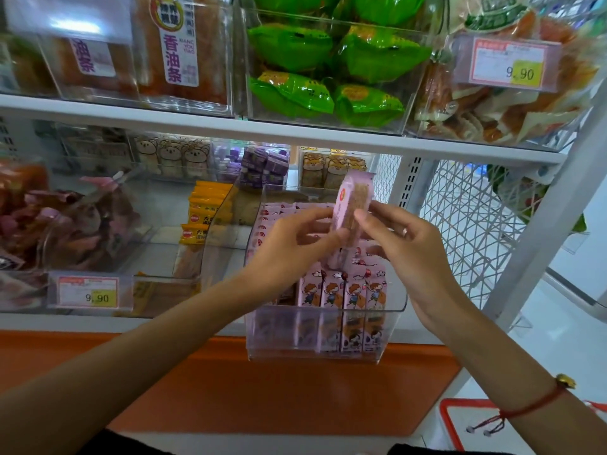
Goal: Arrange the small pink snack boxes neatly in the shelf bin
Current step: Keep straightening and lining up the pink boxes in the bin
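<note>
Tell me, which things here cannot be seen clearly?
- Head view: the lifted pink box is partly hidden by the left hand and right hand.
- Lower boxes blur behind the clear bin front.
- Price tag small print: too small.

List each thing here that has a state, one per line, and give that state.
Pink snack box with a clear window: lifted above the bin, held upright between both hands.
Left hand: pinches the box's lower part.
Right hand: fingers curled on the box's side.
Clear plastic shelf bin: open-topped, partly filled.
Front row of pink cartoon boxes: standing upright, side by side.
</note>
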The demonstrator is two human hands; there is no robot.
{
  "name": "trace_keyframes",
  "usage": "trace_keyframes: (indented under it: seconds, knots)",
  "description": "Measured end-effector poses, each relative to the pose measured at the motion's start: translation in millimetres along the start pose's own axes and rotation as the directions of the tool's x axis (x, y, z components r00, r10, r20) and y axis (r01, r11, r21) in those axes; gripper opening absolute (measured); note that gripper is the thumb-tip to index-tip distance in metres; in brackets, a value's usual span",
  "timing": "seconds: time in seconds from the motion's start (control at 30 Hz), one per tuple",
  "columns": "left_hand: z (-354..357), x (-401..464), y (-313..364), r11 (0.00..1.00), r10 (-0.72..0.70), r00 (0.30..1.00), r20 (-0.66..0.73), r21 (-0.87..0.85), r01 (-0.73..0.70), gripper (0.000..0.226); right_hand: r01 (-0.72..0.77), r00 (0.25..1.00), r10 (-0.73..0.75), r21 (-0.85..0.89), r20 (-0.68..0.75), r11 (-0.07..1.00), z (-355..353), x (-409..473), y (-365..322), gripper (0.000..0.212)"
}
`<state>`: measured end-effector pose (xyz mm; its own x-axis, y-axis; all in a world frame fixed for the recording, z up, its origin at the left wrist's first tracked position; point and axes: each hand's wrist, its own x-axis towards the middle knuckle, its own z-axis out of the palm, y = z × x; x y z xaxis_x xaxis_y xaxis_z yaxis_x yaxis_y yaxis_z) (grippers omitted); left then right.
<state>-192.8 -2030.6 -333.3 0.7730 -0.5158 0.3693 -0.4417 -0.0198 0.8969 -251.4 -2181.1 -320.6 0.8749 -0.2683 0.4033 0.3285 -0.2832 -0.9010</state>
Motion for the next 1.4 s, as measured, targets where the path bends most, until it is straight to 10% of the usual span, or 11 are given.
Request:
trace_keyframes:
  seconds: [0.3, 0.73, 1.07, 1.2, 1.4]
  knots:
    - [-6, 2, 0, 0.923, -0.325, 0.930, 0.172, -0.159, 0.352, 0.025, -0.223, 0.974, 0.221, 0.027, 0.051, 0.974, 1, 2, 10, 0.021]
    - [-12, 0, -2, 0.989, 0.099, 0.993, 0.058, -0.112, -0.092, 0.050, 0.103, 0.989, -0.111, 0.079, 0.094, 0.992, -2, 0, 9, 0.042]
    - [-9, 0, 1, 0.986, 0.149, 0.981, -0.126, 0.096, -0.137, 0.045, 0.034, 0.999, -0.033, -0.033, 0.014, 0.999, -3, 1, -2, 0.079]
    - [-4, -2, 1, 0.900, 0.305, 0.946, -0.107, 0.358, -0.249, 0.042, 0.053, 0.999, -0.054, -0.065, -0.007, 0.996, -4, 1, -7, 0.046]
    - [-11, 6, 4, 0.996, 0.001, 0.998, 0.069, 0.093, -0.007, 0.052, -0.047, 0.996, 0.036, 0.148, 0.082, 0.988, -21, 10, -9, 0.042]
